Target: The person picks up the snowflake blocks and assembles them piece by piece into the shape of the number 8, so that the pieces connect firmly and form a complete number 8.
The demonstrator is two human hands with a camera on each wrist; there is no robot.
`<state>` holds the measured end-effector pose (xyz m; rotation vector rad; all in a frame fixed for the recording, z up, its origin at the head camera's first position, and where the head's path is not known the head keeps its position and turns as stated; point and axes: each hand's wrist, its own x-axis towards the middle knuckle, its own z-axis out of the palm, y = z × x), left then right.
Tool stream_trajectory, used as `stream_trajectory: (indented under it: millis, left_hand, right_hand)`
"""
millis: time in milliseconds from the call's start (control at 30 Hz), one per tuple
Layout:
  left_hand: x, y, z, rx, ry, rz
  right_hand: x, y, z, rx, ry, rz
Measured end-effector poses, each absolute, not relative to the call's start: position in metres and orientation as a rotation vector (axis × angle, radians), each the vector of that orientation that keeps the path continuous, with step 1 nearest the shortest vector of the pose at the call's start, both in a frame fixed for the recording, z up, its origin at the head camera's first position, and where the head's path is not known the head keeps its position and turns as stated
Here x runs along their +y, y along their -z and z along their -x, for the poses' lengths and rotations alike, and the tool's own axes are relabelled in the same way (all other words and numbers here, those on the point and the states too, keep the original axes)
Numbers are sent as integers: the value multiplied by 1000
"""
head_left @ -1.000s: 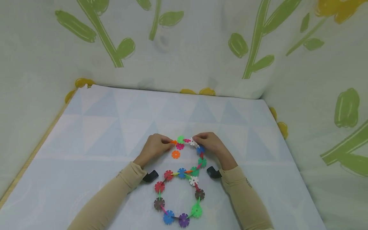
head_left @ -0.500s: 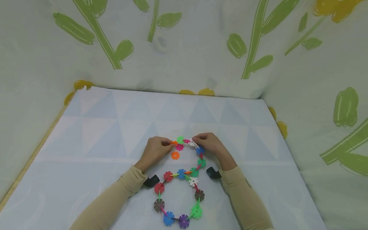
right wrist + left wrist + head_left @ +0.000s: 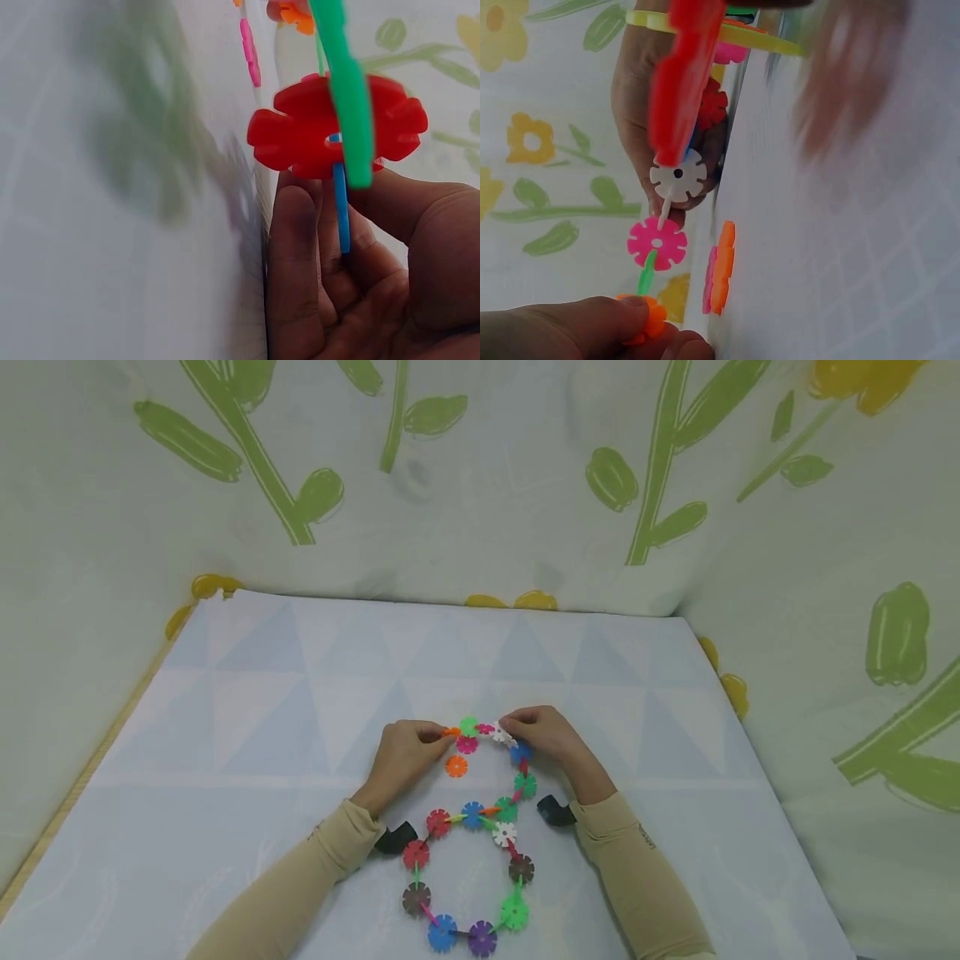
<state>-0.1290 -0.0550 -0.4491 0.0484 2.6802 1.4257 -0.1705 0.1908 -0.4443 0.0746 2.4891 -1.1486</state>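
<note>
My left hand point(image 3: 408, 756) pinches an orange notched plastic disc point(image 3: 656, 319) between thumb and fingers. It ends a chain of interlocking discs, followed by a green disc point(image 3: 468, 727), a pink one point(image 3: 657, 244) and a white one point(image 3: 678, 175). At the white disc, my right hand point(image 3: 551, 735) grips the chain, which curves on past a blue disc point(image 3: 341, 210) and a red disc point(image 3: 337, 127). A separate orange disc point(image 3: 457, 767) and a pink disc point(image 3: 467, 744) lie on the table between the hands.
A joined ring of coloured discs point(image 3: 482, 938) lies nearer the body and connects to the chain. Black wrist-worn pieces point(image 3: 396, 838) show beside both sleeves. The patterned table point(image 3: 300, 693) meets a leaf-printed curtain point(image 3: 495, 527) at the back.
The left hand has shifted slightly down and left in the head view, still pinching the orange disc. The right hand keeps its hold. The head view has drifted a little.
</note>
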Motion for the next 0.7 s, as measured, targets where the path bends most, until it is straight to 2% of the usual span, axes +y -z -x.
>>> stream_trajectory:
  millis: [700]
  left_hand:
    - [-48, 456, 130, 2707, -1414, -46]
  right_hand:
    - [187, 442, 166, 2465, 1163, -24]
